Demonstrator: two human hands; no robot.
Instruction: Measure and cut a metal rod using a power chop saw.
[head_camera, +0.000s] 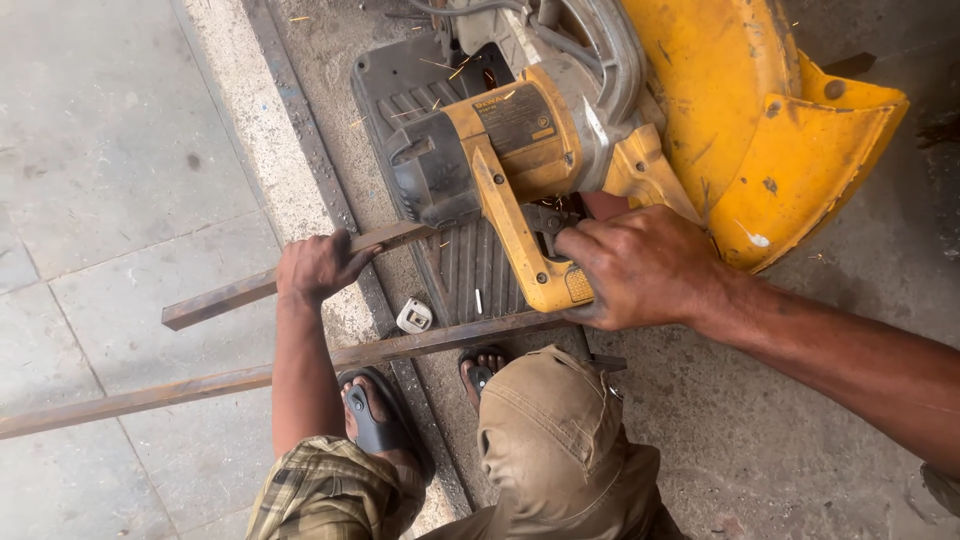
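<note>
A yellow and grey chop saw (520, 140) with a big yellow blade guard (760, 130) sits on the ground in front of me. My right hand (640, 265) grips the saw's yellow handle (520, 245). My left hand (318, 265) is closed on a rusty flat steel bar (230, 298) that runs from the left under the saw's motor. The blade itself is hidden by the guard and motor.
A second, longer rusty bar (180, 388) lies across the floor near my feet in dark sandals (375, 420). A small white tape measure (414, 316) rests by the saw's black ribbed base (470, 270). Pale tiles lie left, rough concrete right.
</note>
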